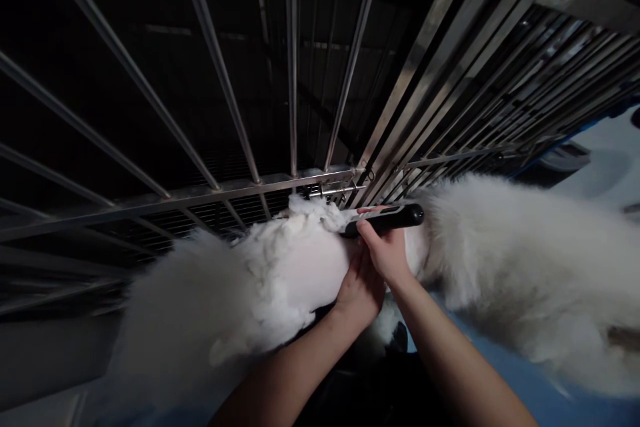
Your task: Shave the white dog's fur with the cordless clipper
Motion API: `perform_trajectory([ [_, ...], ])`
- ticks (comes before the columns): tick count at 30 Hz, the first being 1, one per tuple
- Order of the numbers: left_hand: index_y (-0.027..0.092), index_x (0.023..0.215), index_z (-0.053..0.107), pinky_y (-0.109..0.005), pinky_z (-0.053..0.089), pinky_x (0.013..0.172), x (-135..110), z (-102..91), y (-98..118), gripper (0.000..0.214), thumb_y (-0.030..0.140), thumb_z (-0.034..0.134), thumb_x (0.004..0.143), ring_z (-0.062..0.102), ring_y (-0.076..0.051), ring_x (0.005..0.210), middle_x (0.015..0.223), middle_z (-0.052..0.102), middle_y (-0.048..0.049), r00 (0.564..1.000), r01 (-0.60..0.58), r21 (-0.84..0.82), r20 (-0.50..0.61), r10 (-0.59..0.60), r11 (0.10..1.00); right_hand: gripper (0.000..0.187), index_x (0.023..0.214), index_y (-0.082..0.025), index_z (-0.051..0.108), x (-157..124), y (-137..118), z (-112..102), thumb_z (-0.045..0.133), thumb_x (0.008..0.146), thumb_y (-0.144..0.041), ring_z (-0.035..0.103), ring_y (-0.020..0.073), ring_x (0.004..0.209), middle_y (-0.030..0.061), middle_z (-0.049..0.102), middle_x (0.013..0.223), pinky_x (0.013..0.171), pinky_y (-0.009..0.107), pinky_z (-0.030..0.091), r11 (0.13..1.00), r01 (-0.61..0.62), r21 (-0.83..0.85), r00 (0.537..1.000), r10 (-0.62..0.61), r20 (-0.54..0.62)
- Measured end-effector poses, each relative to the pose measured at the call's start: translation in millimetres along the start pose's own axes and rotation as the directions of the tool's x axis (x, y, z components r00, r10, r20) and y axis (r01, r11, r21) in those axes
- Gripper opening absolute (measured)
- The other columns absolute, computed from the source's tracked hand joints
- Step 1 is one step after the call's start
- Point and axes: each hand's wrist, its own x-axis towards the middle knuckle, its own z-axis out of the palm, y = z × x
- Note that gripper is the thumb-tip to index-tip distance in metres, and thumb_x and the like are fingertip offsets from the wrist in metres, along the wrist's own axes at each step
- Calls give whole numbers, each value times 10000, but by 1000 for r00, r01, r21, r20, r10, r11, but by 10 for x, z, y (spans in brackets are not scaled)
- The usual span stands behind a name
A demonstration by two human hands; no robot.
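A white long-haired dog (525,247) stretches across the view beside the cage; its head cannot be made out. Its middle carries a close-shaved pale patch (315,267), with clumps of cut fur (300,223) piled along the upper and left edge. My right hand (387,250) is closed round a black hair clipper (387,219), whose front end points left at the fur by the shaved skin. Just below it, my left hand (363,290) lies against the dog's side, its fingers partly hidden by the right hand.
Metal cage bars (293,67) rise directly behind the dog, with a latch (340,190) near the corner post. More cage bars (525,87) run off to the right. Blue surface (530,373) shows beneath the dog at lower right.
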Motion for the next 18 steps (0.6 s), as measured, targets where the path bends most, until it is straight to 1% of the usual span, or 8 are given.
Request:
perform_trajectory([
  [2, 114, 1457, 491, -476, 345, 1171, -1, 17, 7, 529, 310, 504, 966, 451, -333, 1401, 1487, 531, -147, 1000, 5, -18, 4, -5, 1000, 417, 956, -224, 548, 10, -2, 20, 776, 694, -454, 629, 164, 692, 62, 713, 1052, 555, 289, 518, 996, -41, 73, 999, 42, -5],
  [3, 107, 1458, 487, -473, 343, 1174, -5, 20, 10, 534, 315, 506, 967, 429, -334, 1418, 1496, 520, -152, 1000, 3, -22, 11, -3, 1000, 411, 948, -224, 547, 20, -14, 15, 775, 689, -448, 635, 171, 707, 60, 719, 1035, 572, 295, 524, 996, -35, 78, 999, 37, -25],
  [6, 67, 1450, 486, -467, 336, 1182, -13, 13, 18, 545, 322, 509, 968, 390, -337, 1444, 1504, 502, -181, 1000, -9, -15, 29, 10, 1000, 266, 864, -208, 598, 40, -63, -19, 742, 709, -369, 644, 190, 764, 37, 719, 880, 683, 321, 539, 997, 46, -61, 997, -50, -62],
  [8, 78, 1470, 463, -469, 333, 1185, -4, 6, 23, 552, 316, 495, 973, 403, -326, 1435, 1519, 486, -175, 999, -5, -17, 52, 6, 1000, 198, 821, -201, 627, 37, -76, -14, 728, 725, -342, 637, 188, 764, 28, 701, 820, 718, 326, 538, 987, 75, -140, 996, -81, -32],
  [10, 117, 1487, 451, -467, 339, 1185, 12, 1, 24, 543, 298, 479, 976, 420, -307, 1423, 1531, 483, -143, 998, 4, -29, 62, -2, 1000, 239, 851, -205, 625, 33, -68, 20, 739, 732, -378, 616, 171, 700, 33, 705, 873, 648, 316, 534, 995, 35, -93, 999, -35, 9],
  [12, 138, 1489, 454, -459, 342, 1185, 25, -3, 22, 536, 279, 478, 972, 414, -295, 1428, 1528, 493, -122, 998, 7, -38, 61, -5, 999, 326, 901, -218, 600, 41, -57, 48, 767, 714, -426, 600, 156, 650, 44, 713, 970, 569, 303, 524, 999, -35, 16, 999, 35, 38],
  [14, 117, 1488, 454, -459, 343, 1183, 25, -6, 19, 542, 291, 482, 975, 397, -301, 1440, 1526, 493, -138, 998, -2, -33, 64, 4, 999, 359, 908, -228, 581, 59, -63, 43, 779, 699, -442, 597, 154, 635, 46, 718, 995, 537, 297, 515, 996, -64, 68, 998, 63, 22],
  [18, 58, 1486, 443, -460, 361, 1165, 8, 0, 26, 567, 334, 469, 991, 396, -319, 1442, 1544, 452, -193, 994, -7, -8, 106, 8, 1000, 221, 814, -205, 631, 74, -88, 20, 742, 733, -378, 623, 183, 728, 37, 701, 828, 629, 296, 526, 997, 11, -80, 999, -14, -36],
])
